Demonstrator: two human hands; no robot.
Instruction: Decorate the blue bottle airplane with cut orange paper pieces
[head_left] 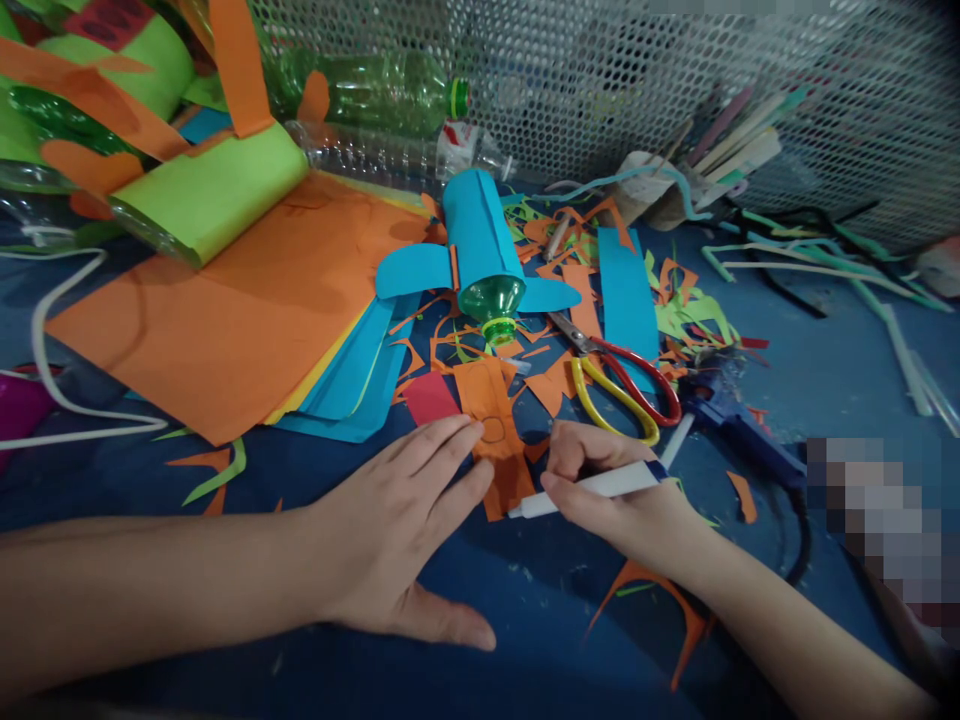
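An orange paper strip (504,472) with a drawn round outline lies on the blue table. My left hand (405,510) is spread flat, its fingertips on the strip's left edge and near a small red paper piece (431,400). In my right hand (607,490) is a white marker (619,482), its tip at the strip's lower end. Just beyond the strip lies a green bottle wrapped in blue paper (480,225), with blue wing-like flaps at its sides. Scissors (619,385) with red and yellow handles rest beyond my right hand.
Orange and blue paper sheets (262,290) are stacked at left, with a lime-wrapped bottle (214,190) on top. A blue glue gun (742,430) lies at right. Paper scraps (694,310) are scattered about. Plastic bottles (390,95) lie against the metal mesh (555,80).
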